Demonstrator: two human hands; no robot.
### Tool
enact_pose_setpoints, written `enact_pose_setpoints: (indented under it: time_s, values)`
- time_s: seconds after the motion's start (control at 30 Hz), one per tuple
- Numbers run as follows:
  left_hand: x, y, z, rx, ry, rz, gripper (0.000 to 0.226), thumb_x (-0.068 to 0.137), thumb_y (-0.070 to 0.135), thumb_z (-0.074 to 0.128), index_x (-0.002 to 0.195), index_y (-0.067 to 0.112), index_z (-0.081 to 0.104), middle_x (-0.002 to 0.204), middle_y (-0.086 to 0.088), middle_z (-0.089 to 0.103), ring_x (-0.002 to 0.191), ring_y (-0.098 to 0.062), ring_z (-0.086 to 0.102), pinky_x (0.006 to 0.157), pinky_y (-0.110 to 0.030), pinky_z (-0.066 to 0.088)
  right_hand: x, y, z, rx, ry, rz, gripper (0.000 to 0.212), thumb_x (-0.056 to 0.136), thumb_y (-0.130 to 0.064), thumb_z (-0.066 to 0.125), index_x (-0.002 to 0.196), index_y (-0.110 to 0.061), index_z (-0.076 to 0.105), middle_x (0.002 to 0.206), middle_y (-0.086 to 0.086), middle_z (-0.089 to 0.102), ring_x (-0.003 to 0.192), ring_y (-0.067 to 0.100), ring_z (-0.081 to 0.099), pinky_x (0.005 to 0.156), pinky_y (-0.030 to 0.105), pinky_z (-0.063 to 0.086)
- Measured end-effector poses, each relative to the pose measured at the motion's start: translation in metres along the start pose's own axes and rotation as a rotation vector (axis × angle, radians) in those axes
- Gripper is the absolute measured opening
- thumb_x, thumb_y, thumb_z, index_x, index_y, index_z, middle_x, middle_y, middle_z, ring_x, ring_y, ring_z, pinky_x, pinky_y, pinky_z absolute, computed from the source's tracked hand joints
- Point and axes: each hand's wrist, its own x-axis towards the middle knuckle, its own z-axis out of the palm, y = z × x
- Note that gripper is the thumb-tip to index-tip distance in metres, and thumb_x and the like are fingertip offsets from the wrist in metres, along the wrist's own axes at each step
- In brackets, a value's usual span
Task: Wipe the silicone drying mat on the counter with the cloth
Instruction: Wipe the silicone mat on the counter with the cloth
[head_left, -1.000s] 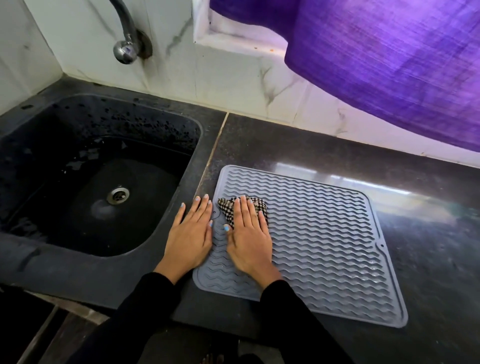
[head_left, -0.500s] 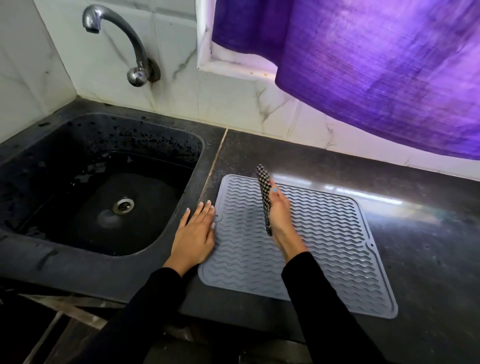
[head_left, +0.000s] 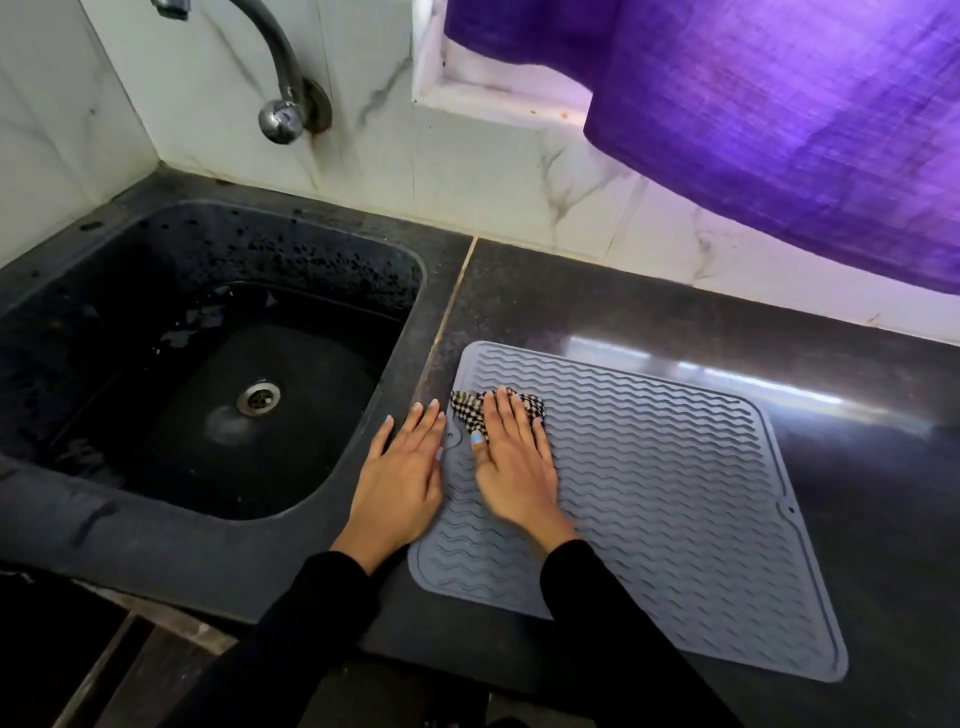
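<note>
Head view: right hand (head_left: 511, 462) flat, fingers straight, pressing checked cloth (head_left: 470, 415) onto mat (head_left: 675, 493); left hand (head_left: 402, 475) flat at mat's edge, probably touching bench (head_left: 597, 312); neither grip clenched.

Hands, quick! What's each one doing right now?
Left hand: open, flat on the counter at the mat edge, holding nothing.
Right hand: open, straight fingers pressing the checked cloth onto the mat.

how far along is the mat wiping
Nothing visibly marks any part as finished. In hand: the right hand presses the checkered cloth flat on the mat near its far left corner, while the left hand steadies the mat's left edge. Left: apparently most of the ridged surface to the right.
</note>
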Motion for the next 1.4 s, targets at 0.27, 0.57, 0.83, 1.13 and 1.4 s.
enact_pose_setpoints:
  time_s: [0.27, 0.57, 0.83, 1.13, 1.4]
  values:
    - [0.000, 0.000, -0.004, -0.037, -0.030, -0.019, 0.074, 0.081, 0.042, 0.002, 0.144, 0.015, 0.030, 0.153, 0.002, 0.024, 0.142, -0.008, 0.012, 0.114, -0.028, -0.005, 0.001, 0.008, -0.039, 1.180, -0.070, 0.251, 0.038, 0.101, -0.028, 0.027, 0.129, -0.019, 0.051, 0.136, 0.004, 0.050, 0.122, 0.016, 0.049, 0.104, 0.032, 0.039]
    - [0.021, 0.002, -0.010, 0.014, -0.080, 0.028, 0.083, 0.076, 0.045, -0.007, 0.145, 0.010, 0.026, 0.154, -0.004, 0.021, 0.144, -0.016, 0.013, 0.115, -0.034, -0.005, -0.003, 0.012, -0.046, 0.439, 0.126, 0.114, 0.050, 0.101, -0.029, 0.022, 0.148, -0.017, 0.011, 0.156, -0.003, 0.001, 0.144, 0.017, -0.007, 0.116, 0.035, -0.005]
    - [0.034, -0.003, 0.004, 0.042, -0.046, 0.027, 0.073, 0.084, 0.041, -0.001, 0.145, 0.011, 0.025, 0.154, -0.003, 0.023, 0.143, -0.013, 0.016, 0.115, -0.032, 0.000, -0.006, 0.005, 0.004, -0.084, 0.085, 0.064, 0.061, 0.098, -0.035, 0.020, 0.148, -0.014, -0.008, 0.157, 0.003, -0.013, 0.144, 0.017, -0.015, 0.114, 0.038, -0.012]
    - [0.035, -0.006, 0.006, 0.017, -0.047, 0.033, 0.073, 0.086, 0.045, 0.000, 0.145, 0.012, 0.026, 0.154, -0.002, 0.023, 0.142, -0.011, 0.015, 0.116, -0.033, 0.002, 0.004, 0.015, -0.030, 0.599, -0.048, 0.124, 0.045, 0.102, -0.027, 0.023, 0.146, -0.019, 0.021, 0.156, -0.003, 0.013, 0.143, 0.009, 0.011, 0.116, 0.032, 0.006]
    - [0.034, -0.004, 0.003, -0.031, -0.036, 0.022, 0.075, 0.085, 0.046, 0.001, 0.145, 0.011, 0.029, 0.153, -0.003, 0.026, 0.142, -0.013, 0.017, 0.116, -0.034, 0.003, -0.011, 0.033, -0.081, 0.881, 0.241, 0.208, 0.047, 0.101, -0.027, 0.024, 0.147, -0.014, 0.021, 0.154, 0.001, 0.020, 0.141, 0.017, 0.019, 0.116, 0.031, 0.015]
